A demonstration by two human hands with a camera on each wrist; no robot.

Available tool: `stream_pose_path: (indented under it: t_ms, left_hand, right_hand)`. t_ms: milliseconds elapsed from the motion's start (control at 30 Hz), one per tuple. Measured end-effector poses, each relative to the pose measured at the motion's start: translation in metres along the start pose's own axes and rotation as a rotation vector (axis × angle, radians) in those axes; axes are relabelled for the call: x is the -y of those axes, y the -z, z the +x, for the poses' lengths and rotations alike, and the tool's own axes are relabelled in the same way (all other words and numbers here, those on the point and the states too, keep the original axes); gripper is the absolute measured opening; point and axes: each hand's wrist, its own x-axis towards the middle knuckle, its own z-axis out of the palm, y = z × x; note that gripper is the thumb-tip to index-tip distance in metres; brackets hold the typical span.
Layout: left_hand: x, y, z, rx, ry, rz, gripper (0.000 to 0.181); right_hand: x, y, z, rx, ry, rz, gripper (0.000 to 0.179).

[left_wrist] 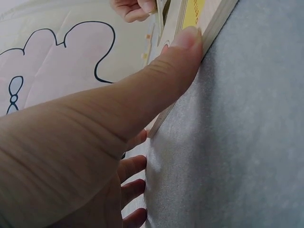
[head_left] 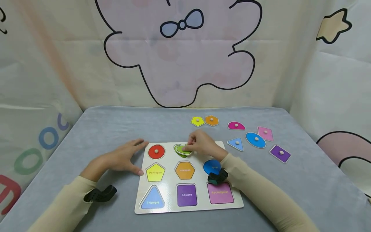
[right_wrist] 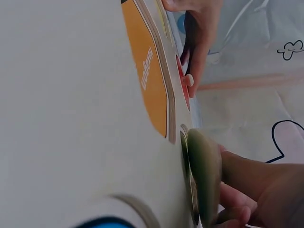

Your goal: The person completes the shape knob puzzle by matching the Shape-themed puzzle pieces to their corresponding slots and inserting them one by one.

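Observation:
A white puzzle board [head_left: 166, 190] with coloured shape recesses lies on the table. My right hand [head_left: 203, 143] pinches a green puzzle piece [head_left: 183, 150] over the green recess at the board's top middle, tilted against the recess outline. In the right wrist view the green piece [right_wrist: 204, 175] stands on a slant close over the board, its far face hidden by the fingers. My left hand [head_left: 123, 156] spreads at the board's left side, thumb on the edge and fingertips at the upper left corner. A red circle piece [head_left: 156, 151] with a knob sits in its recess.
Beyond the board lie a yellow pentagon piece [head_left: 197, 121] and an orange hexagon piece [head_left: 212, 120]. To the right are a magenta half-round [head_left: 236, 126], a blue triangle [head_left: 235, 144], a blue oval [head_left: 255, 140], a pink piece [head_left: 265, 133] and a purple piece [head_left: 280, 153].

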Motion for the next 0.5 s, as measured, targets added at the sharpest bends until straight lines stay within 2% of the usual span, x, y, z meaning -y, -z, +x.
stream_pose_path:
  t_ms: [133, 367, 500]
  left_hand:
    - [-0.0018, -0.0009, 0.0009, 0.004, 0.016, -0.002, 0.113]
    - [-0.0047, 0.0004, -0.0005, 0.005, 0.017, -0.001, 0.112]
    - [-0.0047, -0.0014, -0.0004, 0.000, 0.027, -0.002, 0.112]
  right_hand:
    - [-0.0017, -0.0004, -0.0010, 0.030, -0.005, -0.011, 0.029]
    - [-0.0063, 0.0065, 0.0001, 0.126, 0.076, 0.036, 0.011]
    - [-0.0071, 0.0084, 0.0002, 0.144, 0.106, 0.033, 0.006]
